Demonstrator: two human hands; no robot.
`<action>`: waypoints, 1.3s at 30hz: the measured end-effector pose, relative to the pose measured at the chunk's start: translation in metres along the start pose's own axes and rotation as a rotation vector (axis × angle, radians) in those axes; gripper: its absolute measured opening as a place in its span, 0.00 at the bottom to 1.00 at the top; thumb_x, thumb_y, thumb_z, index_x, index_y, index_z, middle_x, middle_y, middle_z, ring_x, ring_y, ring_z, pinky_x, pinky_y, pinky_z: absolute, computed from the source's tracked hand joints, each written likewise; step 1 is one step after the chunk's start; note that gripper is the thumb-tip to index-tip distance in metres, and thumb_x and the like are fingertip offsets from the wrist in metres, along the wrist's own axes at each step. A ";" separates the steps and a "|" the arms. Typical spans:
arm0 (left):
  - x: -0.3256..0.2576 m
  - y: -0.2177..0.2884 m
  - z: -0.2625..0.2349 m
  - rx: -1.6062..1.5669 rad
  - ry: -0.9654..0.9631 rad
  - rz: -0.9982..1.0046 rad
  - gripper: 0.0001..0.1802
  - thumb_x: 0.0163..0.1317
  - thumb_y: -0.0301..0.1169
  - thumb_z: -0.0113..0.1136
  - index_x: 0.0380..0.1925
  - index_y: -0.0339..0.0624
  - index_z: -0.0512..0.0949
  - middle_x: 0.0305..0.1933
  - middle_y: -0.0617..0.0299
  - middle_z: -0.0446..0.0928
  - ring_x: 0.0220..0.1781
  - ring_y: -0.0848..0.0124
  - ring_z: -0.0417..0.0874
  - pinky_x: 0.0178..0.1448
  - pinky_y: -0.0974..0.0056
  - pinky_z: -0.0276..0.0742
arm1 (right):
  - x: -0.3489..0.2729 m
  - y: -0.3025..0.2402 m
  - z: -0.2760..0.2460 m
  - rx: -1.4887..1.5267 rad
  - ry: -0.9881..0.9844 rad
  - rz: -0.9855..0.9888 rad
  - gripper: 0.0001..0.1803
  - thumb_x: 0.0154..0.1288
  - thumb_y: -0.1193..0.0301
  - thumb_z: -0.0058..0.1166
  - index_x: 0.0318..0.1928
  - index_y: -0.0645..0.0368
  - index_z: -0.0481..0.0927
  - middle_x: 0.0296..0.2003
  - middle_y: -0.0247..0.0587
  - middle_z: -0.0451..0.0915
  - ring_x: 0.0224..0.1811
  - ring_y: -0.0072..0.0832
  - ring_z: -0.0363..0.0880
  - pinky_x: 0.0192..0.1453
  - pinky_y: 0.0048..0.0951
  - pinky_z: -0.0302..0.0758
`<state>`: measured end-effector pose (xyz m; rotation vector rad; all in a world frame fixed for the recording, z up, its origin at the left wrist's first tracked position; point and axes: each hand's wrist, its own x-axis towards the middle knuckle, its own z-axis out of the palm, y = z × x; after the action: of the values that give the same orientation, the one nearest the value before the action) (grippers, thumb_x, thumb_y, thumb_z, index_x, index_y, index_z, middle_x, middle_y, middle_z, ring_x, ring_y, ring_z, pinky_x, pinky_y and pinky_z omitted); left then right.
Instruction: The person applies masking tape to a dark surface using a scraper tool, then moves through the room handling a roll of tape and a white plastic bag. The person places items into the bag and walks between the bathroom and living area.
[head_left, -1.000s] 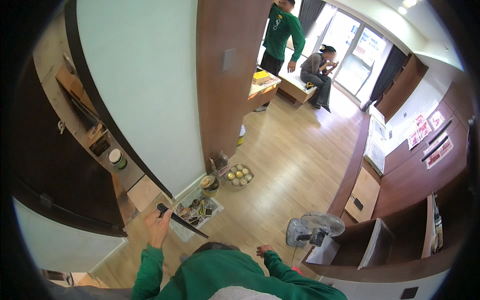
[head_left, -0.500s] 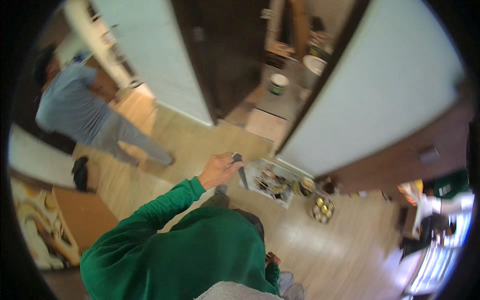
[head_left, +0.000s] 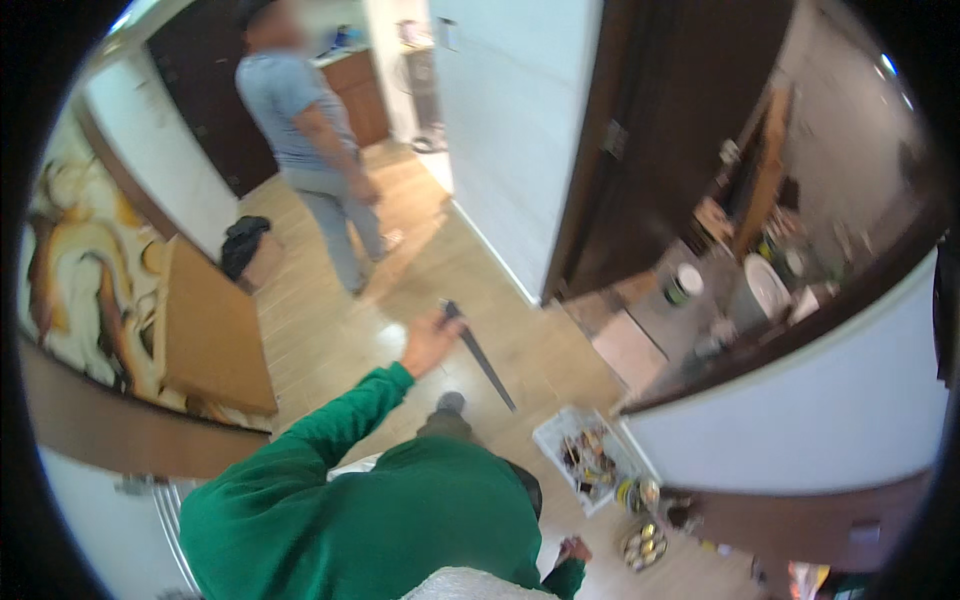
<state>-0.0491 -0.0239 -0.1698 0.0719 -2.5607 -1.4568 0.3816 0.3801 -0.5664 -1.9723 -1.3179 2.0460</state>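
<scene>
Out in front of me, my left hand [head_left: 430, 342] is closed round one end of a long, dark, narrow strip [head_left: 484, 364]. The strip slants down to the right above the floor, and I cannot make out its exact kind. My right hand [head_left: 574, 551] hangs low at my right side, small and blurred. Its fingers look partly curled, but whether they hold anything is unclear. Ahead of that hand, a pale plastic crate [head_left: 543, 434] of mixed tools and small items lies on the floor. Beside the crate is a round container with gold-coloured cans [head_left: 645, 546].
A person in a grey-blue shirt [head_left: 290, 115] stands ahead on the left. A brown panel [head_left: 213, 335] stands at left near a black bag [head_left: 245, 245]. To the right, a dark open door [head_left: 680, 130] leads to a room with a white-lidded bucket [head_left: 685, 281] and a wooden plank [head_left: 765, 170].
My view has swung left, so the doorway and crate sit further right. The strip in my left hand shows more of its length. The other person has turned and stands more upright.
</scene>
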 end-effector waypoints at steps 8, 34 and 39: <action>0.101 -0.071 -0.030 -0.219 -0.170 -0.015 0.12 0.65 0.34 0.59 0.32 0.34 0.79 0.27 0.64 0.79 0.29 0.77 0.77 0.36 0.70 0.73 | -0.142 -0.012 0.117 -0.150 -0.025 0.071 0.23 0.62 0.60 0.56 0.50 0.66 0.77 0.41 0.49 0.83 0.28 0.34 0.82 0.25 0.29 0.73; 0.387 0.165 0.401 -0.687 -0.490 0.312 0.05 0.65 0.25 0.59 0.39 0.34 0.77 0.36 0.62 0.81 0.35 0.76 0.82 0.41 0.71 0.78 | -0.002 -0.192 0.280 -0.604 -0.024 -0.175 0.21 0.62 0.58 0.56 0.46 0.62 0.83 0.37 0.44 0.84 0.29 0.29 0.80 0.32 0.31 0.76; 0.427 0.218 0.479 -0.568 -0.419 0.394 0.04 0.63 0.24 0.60 0.36 0.34 0.78 0.31 0.63 0.81 0.32 0.78 0.81 0.38 0.72 0.79 | 0.028 -0.327 0.245 -0.028 -0.002 0.165 0.27 0.60 0.56 0.60 0.50 0.65 0.79 0.39 0.47 0.84 0.28 0.32 0.83 0.28 0.30 0.76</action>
<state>-0.5478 0.4349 -0.1593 -0.8417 -2.1286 -2.1103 0.0024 0.4726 -0.4437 -2.1591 -1.2292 2.1079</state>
